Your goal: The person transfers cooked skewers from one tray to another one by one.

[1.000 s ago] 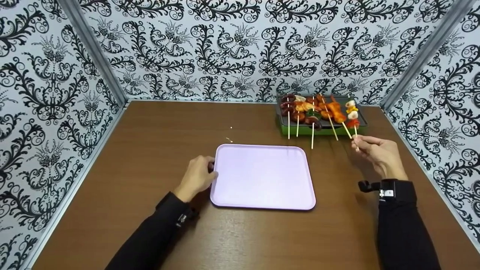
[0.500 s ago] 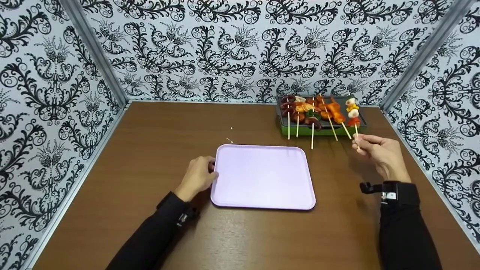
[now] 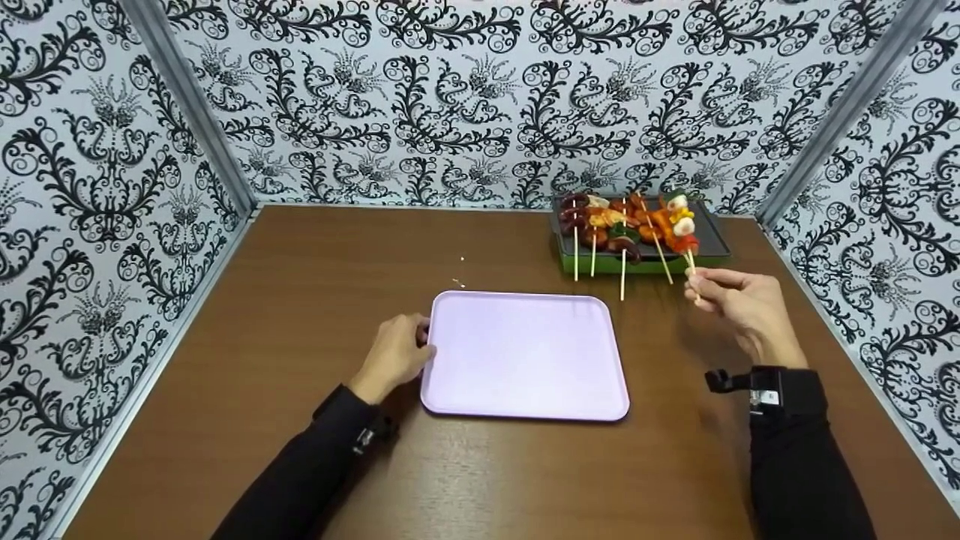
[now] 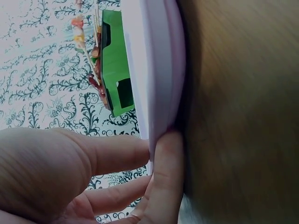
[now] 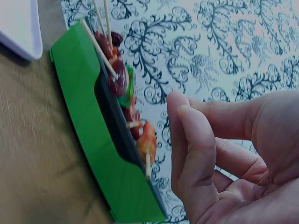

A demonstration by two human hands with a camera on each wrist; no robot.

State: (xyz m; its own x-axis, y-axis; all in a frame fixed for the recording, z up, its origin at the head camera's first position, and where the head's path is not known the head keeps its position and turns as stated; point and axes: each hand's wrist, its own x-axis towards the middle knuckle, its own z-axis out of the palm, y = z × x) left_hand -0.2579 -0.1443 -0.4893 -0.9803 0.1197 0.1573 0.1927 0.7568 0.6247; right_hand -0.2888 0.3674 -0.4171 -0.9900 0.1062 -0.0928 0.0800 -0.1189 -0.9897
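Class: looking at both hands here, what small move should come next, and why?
Probably carry the wooden skewer of red, white and yellow pieces over to the flat lilac tray: the right hand pinches its stick above the green-based grill, while the left hand holds the tray's edge.

A colourful skewer (image 3: 682, 225) is lifted tilted above the green grill (image 3: 637, 259), beside a lilac tray (image 3: 525, 352).

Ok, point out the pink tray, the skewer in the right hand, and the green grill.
pink tray (image 3: 525, 356), head view, bare middle.
skewer (image 3: 682, 225), head view, white food piece.
green grill (image 3: 592, 264), head view, front wall.
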